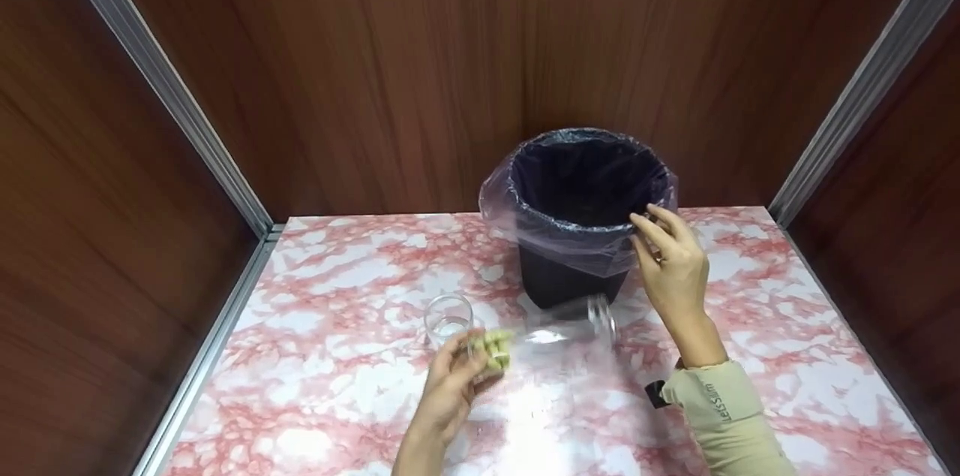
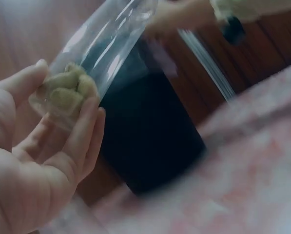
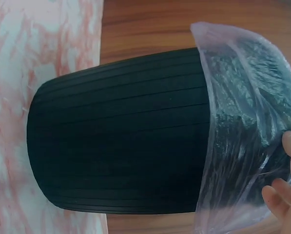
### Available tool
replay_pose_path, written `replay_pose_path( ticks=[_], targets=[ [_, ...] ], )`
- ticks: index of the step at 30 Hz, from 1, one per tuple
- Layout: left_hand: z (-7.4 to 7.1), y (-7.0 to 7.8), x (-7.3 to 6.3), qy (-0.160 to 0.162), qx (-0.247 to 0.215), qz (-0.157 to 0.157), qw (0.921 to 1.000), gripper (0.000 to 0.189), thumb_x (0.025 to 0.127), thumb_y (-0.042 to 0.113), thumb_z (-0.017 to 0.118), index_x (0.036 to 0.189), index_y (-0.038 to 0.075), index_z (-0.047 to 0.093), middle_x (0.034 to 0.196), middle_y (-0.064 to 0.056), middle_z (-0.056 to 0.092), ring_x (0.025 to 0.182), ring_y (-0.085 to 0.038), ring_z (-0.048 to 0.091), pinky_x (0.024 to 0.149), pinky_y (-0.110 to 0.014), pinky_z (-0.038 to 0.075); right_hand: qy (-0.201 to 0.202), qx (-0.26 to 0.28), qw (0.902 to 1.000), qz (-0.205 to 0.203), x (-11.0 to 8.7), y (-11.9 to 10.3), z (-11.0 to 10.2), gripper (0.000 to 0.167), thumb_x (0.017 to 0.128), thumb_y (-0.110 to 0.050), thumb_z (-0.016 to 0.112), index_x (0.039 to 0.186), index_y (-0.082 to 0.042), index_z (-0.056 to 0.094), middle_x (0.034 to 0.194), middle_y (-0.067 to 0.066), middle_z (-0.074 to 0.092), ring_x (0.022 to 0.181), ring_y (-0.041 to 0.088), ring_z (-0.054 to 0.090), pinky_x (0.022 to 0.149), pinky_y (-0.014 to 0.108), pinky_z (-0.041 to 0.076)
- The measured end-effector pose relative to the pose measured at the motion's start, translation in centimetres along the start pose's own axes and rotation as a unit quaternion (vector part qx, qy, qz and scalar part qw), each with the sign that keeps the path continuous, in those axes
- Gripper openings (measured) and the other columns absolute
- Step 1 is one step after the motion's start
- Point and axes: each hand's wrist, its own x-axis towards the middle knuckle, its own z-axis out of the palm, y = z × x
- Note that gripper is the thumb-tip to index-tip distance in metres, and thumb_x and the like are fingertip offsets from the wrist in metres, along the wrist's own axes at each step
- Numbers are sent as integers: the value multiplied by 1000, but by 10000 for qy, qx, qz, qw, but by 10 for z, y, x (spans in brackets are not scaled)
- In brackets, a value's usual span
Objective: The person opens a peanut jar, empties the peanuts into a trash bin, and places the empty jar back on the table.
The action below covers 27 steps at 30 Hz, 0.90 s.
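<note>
My left hand [image 1: 446, 393] grips the base of a clear tall glass [image 1: 559, 329], which lies tilted with its mouth toward the right. Several yellow-green lumps [image 2: 69, 90] sit at the bottom of the glass, close to my fingers. Up at the right front of the black trash bin [image 3: 121, 131], my right hand [image 1: 673, 262] pinches the rim, where a thin purple bin liner [image 3: 242, 112] is folded over. Its fingertips lie at the liner's edge. The bin stands upright, dark inside.
A second clear glass [image 1: 448, 317] stands on the red-and-white marbled table [image 1: 322, 386], just beyond my left hand. Dark wood panels [image 1: 375, 70] close off the back and both sides, with metal rails [image 1: 161, 70] at the corners.
</note>
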Motion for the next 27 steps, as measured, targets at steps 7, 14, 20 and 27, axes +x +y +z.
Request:
replay_pose_path(
  ticks=[7, 14, 20, 27],
  targets=[
    [29, 58, 37, 599, 557, 1015, 9915, 45, 86, -1, 67, 126, -7, 48, 118, -18, 49, 96, -27, 61, 85, -42, 55, 90, -131, 9999, 40, -3, -2, 1, 37, 76, 4, 79, 109, -13, 76, 121, 3, 66, 77, 18, 59, 60, 20, 38],
    [46, 109, 83, 1108, 1276, 1444, 9750, 43, 82, 0, 74, 121, -1, 57, 117, -21, 53, 94, -32, 63, 83, -43, 56, 240, -46, 9997, -6, -4, 0, 4, 38, 74, 5, 81, 107, -12, 76, 120, 4, 66, 73, 18, 59, 60, 15, 36],
    [49, 141, 112, 1224, 2142, 1643, 9551, 46, 77, 2, 80, 119, 0, 61, 109, -20, 55, 83, -27, 65, 78, -45, 57, 196, -188, 9995, -158, -4, 2, 4, 39, 75, 4, 81, 110, -13, 75, 121, 4, 66, 74, 19, 59, 58, 25, 38],
    [51, 154, 123, 1230, 2588, 1609, 9444, 42, 78, 1, 80, 117, 4, 63, 102, -17, 55, 78, -23, 64, 80, -50, 56, 178, -138, 9997, -77, -5, 2, 4, 37, 77, 4, 79, 110, -13, 75, 122, 2, 65, 76, 18, 60, 59, 31, 42]
  ],
)
